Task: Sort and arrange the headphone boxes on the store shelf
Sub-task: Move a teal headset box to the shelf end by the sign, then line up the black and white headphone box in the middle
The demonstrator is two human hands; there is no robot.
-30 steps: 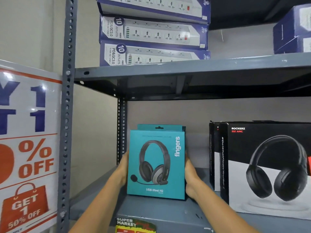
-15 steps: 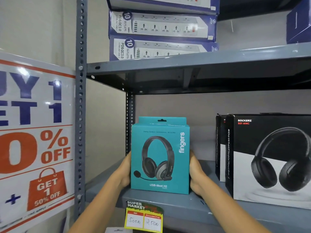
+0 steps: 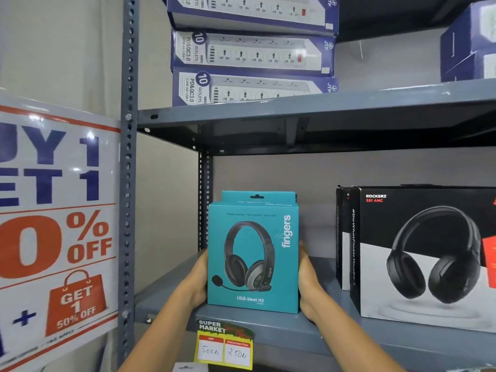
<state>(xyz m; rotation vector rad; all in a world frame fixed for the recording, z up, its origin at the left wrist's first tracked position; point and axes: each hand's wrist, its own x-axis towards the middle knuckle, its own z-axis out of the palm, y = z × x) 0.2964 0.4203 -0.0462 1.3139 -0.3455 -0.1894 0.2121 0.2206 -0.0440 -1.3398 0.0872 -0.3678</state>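
Note:
A teal headset box (image 3: 252,256) marked "fingers USB-Meet H2" stands upright near the front edge of the grey metal shelf (image 3: 290,334). My left hand (image 3: 197,280) presses its left side and my right hand (image 3: 308,283) presses its right side; most of the fingers are hidden behind the box. To the right stand two black-and-white headphone boxes (image 3: 424,253) marked "Rockerz 551 ANC", one behind the other, a gap apart from the teal box.
A yellow price tag (image 3: 225,347) hangs on the shelf edge below the teal box. Blue power-strip boxes (image 3: 249,52) are stacked on the upper shelf (image 3: 322,106). A perforated upright post (image 3: 128,183) and a sale poster (image 3: 53,224) stand at the left.
The teal box, held between both hands, has settled upright at the shelf's front edge. My view has dropped slightly, showing more of the price tag.

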